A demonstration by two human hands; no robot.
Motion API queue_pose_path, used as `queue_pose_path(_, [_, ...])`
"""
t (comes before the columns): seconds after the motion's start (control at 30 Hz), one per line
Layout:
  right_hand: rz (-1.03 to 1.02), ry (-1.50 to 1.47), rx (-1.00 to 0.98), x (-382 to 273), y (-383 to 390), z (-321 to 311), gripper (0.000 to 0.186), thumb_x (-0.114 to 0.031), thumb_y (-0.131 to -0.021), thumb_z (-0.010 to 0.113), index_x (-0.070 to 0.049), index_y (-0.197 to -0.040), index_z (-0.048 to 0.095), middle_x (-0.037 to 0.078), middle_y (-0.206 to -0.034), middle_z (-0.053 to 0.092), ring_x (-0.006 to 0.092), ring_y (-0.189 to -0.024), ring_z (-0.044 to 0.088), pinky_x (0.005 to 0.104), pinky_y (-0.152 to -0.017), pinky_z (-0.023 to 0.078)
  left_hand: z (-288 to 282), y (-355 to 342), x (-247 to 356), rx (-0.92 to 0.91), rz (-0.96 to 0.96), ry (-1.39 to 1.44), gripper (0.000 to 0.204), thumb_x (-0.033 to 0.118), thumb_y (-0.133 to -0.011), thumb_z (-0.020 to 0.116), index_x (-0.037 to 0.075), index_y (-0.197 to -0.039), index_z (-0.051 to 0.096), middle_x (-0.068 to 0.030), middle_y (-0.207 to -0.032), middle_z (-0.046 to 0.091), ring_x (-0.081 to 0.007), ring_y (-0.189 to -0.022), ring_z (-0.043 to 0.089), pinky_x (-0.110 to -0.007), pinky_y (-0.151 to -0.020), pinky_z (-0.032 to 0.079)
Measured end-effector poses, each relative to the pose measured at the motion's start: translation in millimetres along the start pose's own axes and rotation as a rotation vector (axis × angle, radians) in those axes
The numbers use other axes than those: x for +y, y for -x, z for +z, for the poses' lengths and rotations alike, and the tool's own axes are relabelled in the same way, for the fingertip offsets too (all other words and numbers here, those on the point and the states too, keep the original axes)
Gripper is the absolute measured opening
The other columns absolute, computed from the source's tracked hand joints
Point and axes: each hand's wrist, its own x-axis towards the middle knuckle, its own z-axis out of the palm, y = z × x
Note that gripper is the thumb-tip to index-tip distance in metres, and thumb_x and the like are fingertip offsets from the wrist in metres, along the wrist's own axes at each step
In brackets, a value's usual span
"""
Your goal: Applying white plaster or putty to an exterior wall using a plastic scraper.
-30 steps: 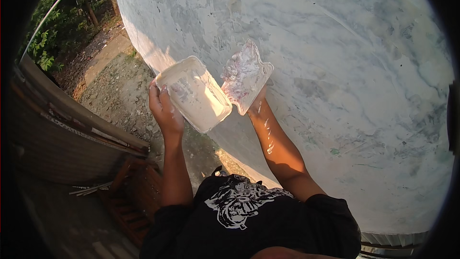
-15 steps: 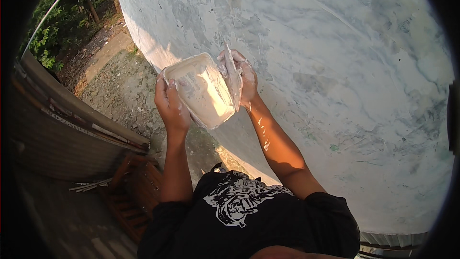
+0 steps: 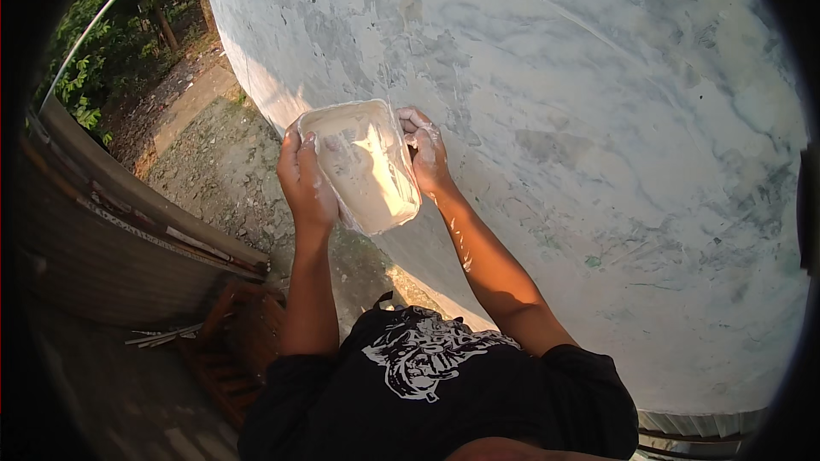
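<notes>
My left hand (image 3: 309,183) grips a rectangular plastic tub (image 3: 363,203) by its left side, thumb over the rim. Pale, creamy wall putty (image 3: 342,141) coats the inside, with a sunlit patch across it. At the tub's right rim is my right hand (image 3: 429,152), smeared with white, its fingers curled. It holds a flat putty spreader, now turned nearly edge-on along that rim, so little of it shows. White splashes run down my right forearm.
A large wall (image 3: 598,137) with patchy white and grey coating fills the right side. Stony ground (image 3: 222,162) lies at left, below plants (image 3: 85,94). A wooden slatted chair or bench (image 3: 231,350) stands at lower left beside a corrugated sheet (image 3: 111,256).
The spreader, broad and plainly visible before, has turned nearly edge-on against the tub's right rim. My right hand has shifted slightly lower. The tub stays in my left hand, tilted slightly differently.
</notes>
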Motion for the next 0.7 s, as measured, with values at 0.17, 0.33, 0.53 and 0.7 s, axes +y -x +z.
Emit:
queue_pose_path(0.17, [-0.051,0.020,-0.029,21,10,-16,0.038,-0.020,-0.089,0.038,0.001,-0.116,0.056,0.010,-0.104,0.066,0.0140,-0.091,0.058,0.0273,-0.084,0.046,-9,-10,-5,-0.055,-0.199,0.278,0.033,0.013,-0.101,0.040,-0.005,-0.124,0.056,-0.0079,-0.106,0.063,-0.0119,-0.094,0.058,-0.028,-0.084,0.048])
queue_pose_path(0.33, [0.023,0.162,-0.038,32,17,-48,0.031,-0.013,-0.092,0.044,-0.001,-0.120,0.052,0.008,-0.109,0.066,0.0110,-0.095,0.058,0.0257,-0.085,0.045,-26,-22,-4,0.000,-0.139,0.169,0.032,0.016,-0.101,0.043,-0.004,-0.121,0.059,-0.0066,-0.101,0.064,-0.0101,-0.086,0.058,-0.026,-0.078,0.048])
queue_pose_path(0.53, [0.155,0.498,0.083,-55,4,-42,0.026,-0.003,-0.095,0.057,-0.002,-0.121,0.056,0.013,-0.106,0.070,0.0140,-0.096,0.061,0.0293,-0.090,0.047,-54,-27,-19,0.017,-0.087,-0.135,0.029,0.015,-0.100,0.051,-0.005,-0.118,0.063,-0.0044,-0.090,0.065,-0.0088,-0.080,0.056,-0.025,-0.073,0.046])
queue_pose_path(0.7, [-0.241,1.197,-0.169,-125,-15,-2,0.032,-0.005,-0.091,0.062,-0.005,-0.123,0.065,0.011,-0.108,0.071,0.0251,-0.097,0.067,0.0361,-0.091,0.049,-51,-25,-26,0.014,-0.104,-0.172,0.028,0.013,-0.099,0.054,-0.007,-0.117,0.064,-0.0049,-0.089,0.066,-0.0083,-0.080,0.056,-0.026,-0.072,0.046])
